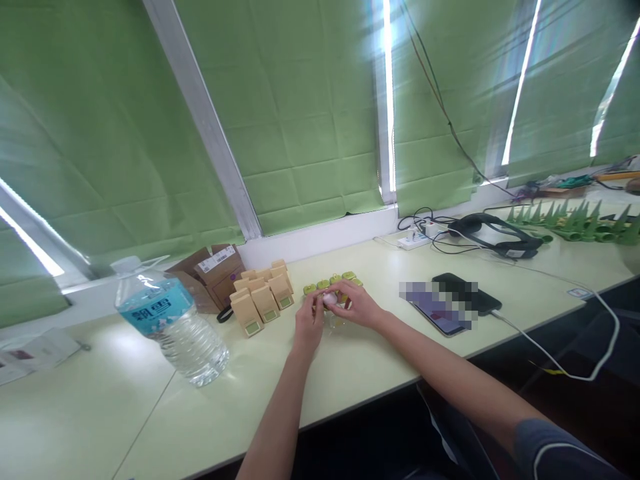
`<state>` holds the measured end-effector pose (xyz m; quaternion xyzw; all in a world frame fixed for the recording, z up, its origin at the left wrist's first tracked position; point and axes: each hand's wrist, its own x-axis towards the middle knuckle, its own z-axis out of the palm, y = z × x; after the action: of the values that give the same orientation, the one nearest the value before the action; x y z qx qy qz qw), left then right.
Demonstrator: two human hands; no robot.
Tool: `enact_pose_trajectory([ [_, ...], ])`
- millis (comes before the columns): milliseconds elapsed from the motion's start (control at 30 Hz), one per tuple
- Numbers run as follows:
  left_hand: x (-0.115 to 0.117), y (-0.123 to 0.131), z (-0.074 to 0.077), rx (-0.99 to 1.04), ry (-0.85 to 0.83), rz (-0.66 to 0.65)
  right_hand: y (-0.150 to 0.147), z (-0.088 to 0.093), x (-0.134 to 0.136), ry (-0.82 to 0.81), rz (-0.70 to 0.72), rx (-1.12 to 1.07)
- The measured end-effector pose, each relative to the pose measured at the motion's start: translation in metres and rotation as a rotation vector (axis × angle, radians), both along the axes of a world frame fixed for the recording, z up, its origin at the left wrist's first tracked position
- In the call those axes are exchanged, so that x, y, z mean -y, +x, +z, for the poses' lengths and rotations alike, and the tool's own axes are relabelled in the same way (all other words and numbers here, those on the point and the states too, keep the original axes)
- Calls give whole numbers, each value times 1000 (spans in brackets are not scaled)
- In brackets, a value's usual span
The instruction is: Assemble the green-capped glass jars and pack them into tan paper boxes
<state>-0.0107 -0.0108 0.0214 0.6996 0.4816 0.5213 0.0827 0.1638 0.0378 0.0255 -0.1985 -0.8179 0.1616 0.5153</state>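
A small, pale, rounded object (330, 299) was clamped between the left hand (310, 320) and the right hand (362, 305), held over the table (350, 373), just in front of several small yellow-green items (323, 285).

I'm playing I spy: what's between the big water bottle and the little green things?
In the head view, tan paper bags stand there, with a cardboard box and a black loop nearer the bottle.

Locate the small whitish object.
Head view, below centre: the small whitish object is held between the left hand and right hand, on the near side of the yellow-green items.
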Motion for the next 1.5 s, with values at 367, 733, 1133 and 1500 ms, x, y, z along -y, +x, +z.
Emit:
enact_pose_trajectory([
  [367, 0, 0, -3, -35, -62, 56, -4, -1, 0, 40, 30, -7],
  [733, 0, 1, 1, 6, -140, 44, -3, -1, -1, 145, 6, 19],
  [1133, -4, 0, -4, 121, -201, -20, 0, -14, -13, 158, 89, -59],
  [1500, -1, 2, -3, 204, -182, -26, 2, -6, -6, 124, -37, 25],
])
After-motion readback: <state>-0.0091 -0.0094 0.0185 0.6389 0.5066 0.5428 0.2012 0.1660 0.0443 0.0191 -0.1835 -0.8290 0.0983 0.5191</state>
